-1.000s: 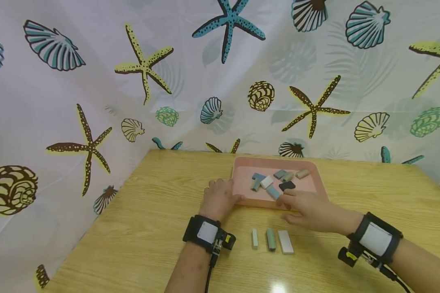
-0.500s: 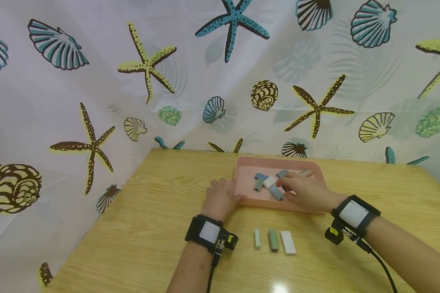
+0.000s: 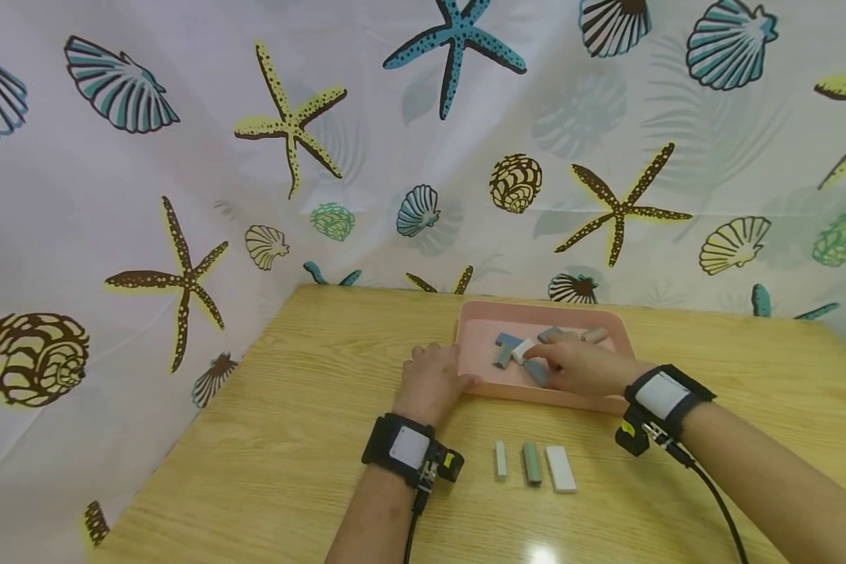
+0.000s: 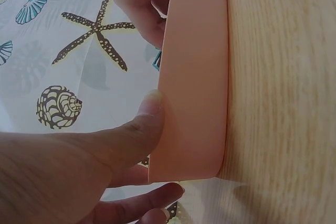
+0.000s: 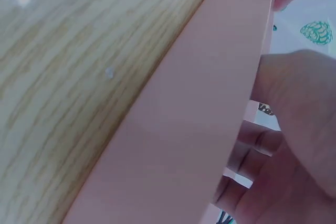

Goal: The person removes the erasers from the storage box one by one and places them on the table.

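A shallow pink tray [image 3: 497, 391] holds several small blocks. My left hand [image 3: 430, 384] grips its front left corner, thumb [image 4: 152, 106] at the rim of the front wall and the other fingers beyond the side wall. Inside the tray is my right hand [image 3: 585, 366], index fingertip right at a white block [image 3: 521, 350]. A blue-grey block [image 3: 535, 372] lies just below those fingers. In the right wrist view the tray wall [image 5: 173, 114] hides the right fingertips, so I cannot tell whether they pinch the white block. The dark block is hidden beneath the hand.
In front of the tray, a thin pale green block [image 3: 500, 460], a green block [image 3: 532, 464] and a flat white block [image 3: 560, 468] lie side by side on the wooden table [image 3: 310, 407]. A shell-print cloth [image 3: 366, 141] hangs behind and to the left.
My right hand has moved from the tray's front edge into the tray, then left and down to the white block. The left hand stays at the corner. The view shifts slightly.
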`<action>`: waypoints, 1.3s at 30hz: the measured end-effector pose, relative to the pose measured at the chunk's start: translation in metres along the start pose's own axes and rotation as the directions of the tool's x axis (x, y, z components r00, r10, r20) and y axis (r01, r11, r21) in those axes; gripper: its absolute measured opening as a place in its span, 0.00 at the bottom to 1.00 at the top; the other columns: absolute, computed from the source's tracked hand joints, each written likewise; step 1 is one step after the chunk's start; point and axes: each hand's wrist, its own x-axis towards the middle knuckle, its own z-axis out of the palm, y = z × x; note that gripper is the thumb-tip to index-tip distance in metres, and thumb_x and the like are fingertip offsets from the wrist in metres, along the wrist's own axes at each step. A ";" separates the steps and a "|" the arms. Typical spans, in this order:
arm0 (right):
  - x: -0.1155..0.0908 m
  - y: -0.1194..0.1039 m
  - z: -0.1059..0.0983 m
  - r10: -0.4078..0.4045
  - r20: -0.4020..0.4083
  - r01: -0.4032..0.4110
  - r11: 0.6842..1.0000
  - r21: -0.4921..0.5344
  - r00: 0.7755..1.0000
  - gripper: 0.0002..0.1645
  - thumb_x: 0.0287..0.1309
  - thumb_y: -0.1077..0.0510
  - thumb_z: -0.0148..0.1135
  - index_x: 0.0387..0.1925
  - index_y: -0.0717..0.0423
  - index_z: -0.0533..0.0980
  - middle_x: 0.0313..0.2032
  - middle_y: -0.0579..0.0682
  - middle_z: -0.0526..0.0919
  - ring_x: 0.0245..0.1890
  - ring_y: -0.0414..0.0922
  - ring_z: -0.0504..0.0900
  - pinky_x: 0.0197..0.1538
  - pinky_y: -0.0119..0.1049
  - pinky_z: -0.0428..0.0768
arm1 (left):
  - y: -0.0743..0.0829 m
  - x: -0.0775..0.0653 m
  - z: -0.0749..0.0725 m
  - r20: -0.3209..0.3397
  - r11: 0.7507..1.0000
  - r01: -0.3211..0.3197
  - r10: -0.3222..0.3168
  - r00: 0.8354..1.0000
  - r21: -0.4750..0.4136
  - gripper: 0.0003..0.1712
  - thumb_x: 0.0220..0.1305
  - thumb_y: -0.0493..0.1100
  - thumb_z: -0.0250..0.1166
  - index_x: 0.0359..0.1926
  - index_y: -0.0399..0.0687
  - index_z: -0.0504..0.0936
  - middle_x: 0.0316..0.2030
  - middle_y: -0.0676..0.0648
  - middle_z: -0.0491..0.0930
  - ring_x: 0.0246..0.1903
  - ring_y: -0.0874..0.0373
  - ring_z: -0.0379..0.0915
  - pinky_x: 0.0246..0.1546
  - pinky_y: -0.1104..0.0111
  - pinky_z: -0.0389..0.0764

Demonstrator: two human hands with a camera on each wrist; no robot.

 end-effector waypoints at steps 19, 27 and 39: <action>-0.009 0.001 -0.005 0.107 -0.072 -0.109 0.994 -0.025 0.992 0.25 0.52 0.55 0.74 0.52 0.54 0.77 0.35 0.49 0.80 0.29 0.40 0.77 0.27 0.37 0.58 | 0.004 0.001 0.001 0.012 1.000 0.003 -0.003 1.000 0.000 0.31 0.57 0.62 0.69 0.52 0.46 0.83 0.41 0.42 0.84 0.41 0.47 0.76 0.42 0.54 0.80; -0.019 -0.008 -0.014 0.077 -0.164 -0.082 0.996 -0.022 0.983 0.30 0.49 0.58 0.77 0.54 0.59 0.76 0.45 0.56 0.82 0.34 0.43 0.82 0.36 0.38 0.79 | 0.000 0.000 -0.001 0.007 1.000 -0.002 0.002 1.000 -0.015 0.30 0.57 0.62 0.70 0.50 0.45 0.84 0.39 0.42 0.84 0.39 0.48 0.76 0.41 0.55 0.79; -0.041 -0.021 -0.025 0.032 -0.221 -0.037 0.999 -0.022 0.975 0.27 0.51 0.61 0.74 0.53 0.58 0.76 0.48 0.56 0.80 0.40 0.45 0.85 0.42 0.40 0.81 | 0.001 -0.002 0.000 0.002 0.999 -0.015 0.015 1.000 -0.037 0.29 0.58 0.61 0.69 0.50 0.44 0.83 0.40 0.40 0.84 0.41 0.45 0.76 0.42 0.52 0.79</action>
